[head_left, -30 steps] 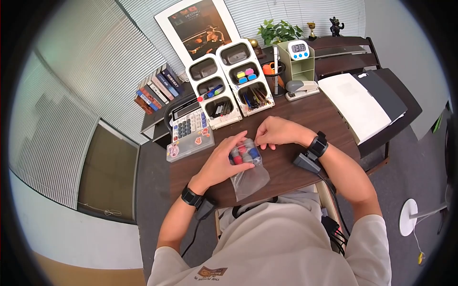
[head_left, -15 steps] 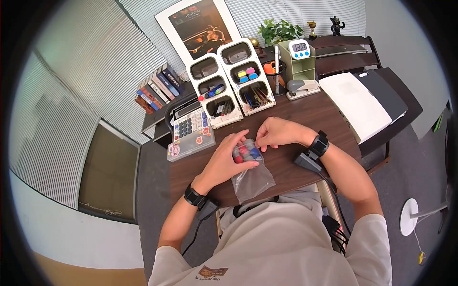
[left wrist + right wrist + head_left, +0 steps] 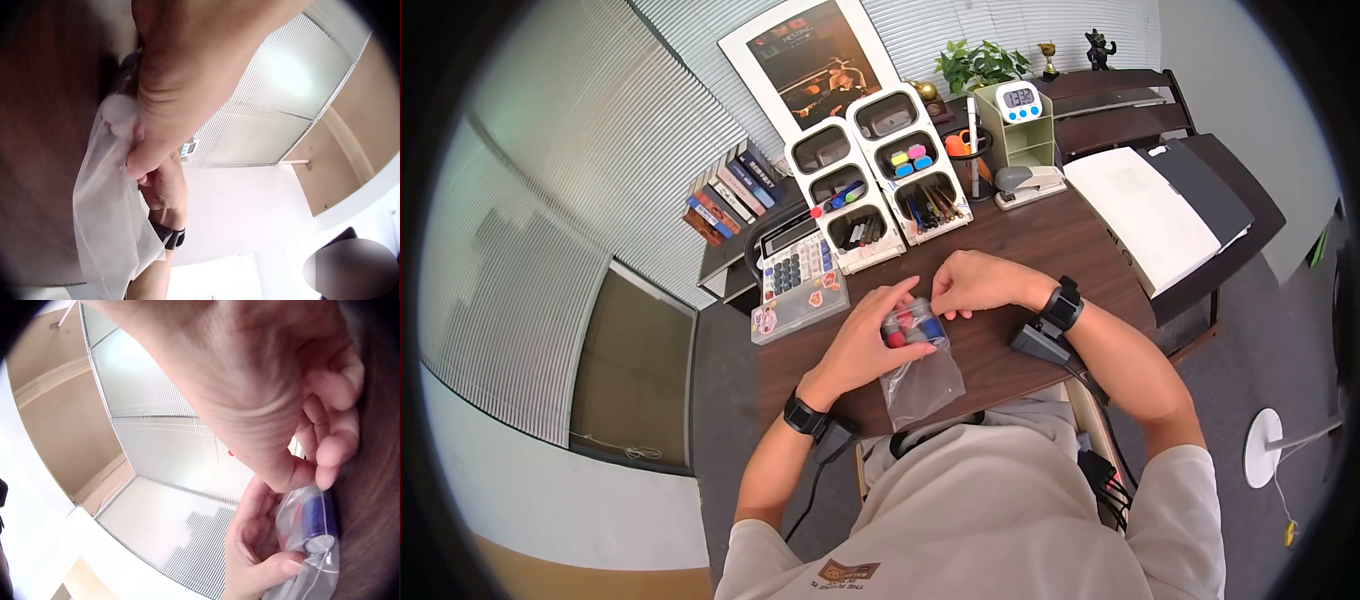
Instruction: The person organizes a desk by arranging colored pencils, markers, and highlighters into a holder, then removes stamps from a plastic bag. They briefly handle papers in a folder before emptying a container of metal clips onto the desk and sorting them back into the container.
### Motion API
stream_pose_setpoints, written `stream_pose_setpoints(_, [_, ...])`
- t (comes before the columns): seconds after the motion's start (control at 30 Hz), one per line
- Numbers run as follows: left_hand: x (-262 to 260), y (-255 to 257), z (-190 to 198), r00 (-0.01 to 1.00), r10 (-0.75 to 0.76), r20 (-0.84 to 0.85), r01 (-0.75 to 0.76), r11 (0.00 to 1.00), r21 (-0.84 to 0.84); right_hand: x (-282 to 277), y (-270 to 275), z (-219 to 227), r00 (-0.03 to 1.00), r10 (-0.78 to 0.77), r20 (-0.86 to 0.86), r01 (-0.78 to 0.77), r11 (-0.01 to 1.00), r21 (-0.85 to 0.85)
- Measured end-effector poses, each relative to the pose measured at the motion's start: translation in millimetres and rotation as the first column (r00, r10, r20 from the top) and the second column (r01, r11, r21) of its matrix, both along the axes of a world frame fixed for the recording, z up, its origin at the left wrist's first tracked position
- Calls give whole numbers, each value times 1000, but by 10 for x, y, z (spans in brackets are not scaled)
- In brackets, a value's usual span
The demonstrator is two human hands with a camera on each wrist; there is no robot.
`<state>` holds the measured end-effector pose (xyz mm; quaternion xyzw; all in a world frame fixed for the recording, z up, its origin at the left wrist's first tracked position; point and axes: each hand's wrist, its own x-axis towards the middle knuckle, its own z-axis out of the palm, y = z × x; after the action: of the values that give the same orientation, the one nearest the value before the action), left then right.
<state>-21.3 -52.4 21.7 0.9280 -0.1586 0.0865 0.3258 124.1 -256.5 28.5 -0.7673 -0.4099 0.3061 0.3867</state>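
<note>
A clear plastic bag (image 3: pixel 922 388) lies at the near part of the table, its loose flap spread towards the body. Small red, blue and grey cylinders fill its far end; one blue cylinder (image 3: pixel 317 515) with a dull round end shows through the plastic in the right wrist view. My left hand (image 3: pixel 862 338) grips the filled end from the left, fingers round the far side and thumb along the near side. On the opposite side, my right hand (image 3: pixel 982 282) pinches the bag's far right edge between thumb and fingertips. The left wrist view shows the flap hanging below the left thumb.
White organizers (image 3: pixel 880 215) with pens and markers stand behind the hands. To the left are a calculator (image 3: pixel 795 265) and a stickered case (image 3: pixel 802 305). A stapler (image 3: pixel 1028 187), a timer (image 3: pixel 1019 102) and a white folder (image 3: pixel 1135 215) sit at the back right.
Both hands keep their hold on the bag. Its loose flap shifts slightly, right and then back left, while the right fingers stay at the far edge.
</note>
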Motion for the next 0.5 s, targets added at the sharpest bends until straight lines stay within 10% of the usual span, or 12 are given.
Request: stream_pose_setpoints(0.5, [-5, 32, 79, 999, -41, -13, 41, 997, 63, -5, 15, 5, 1000, 6, -1, -6, 1000, -18])
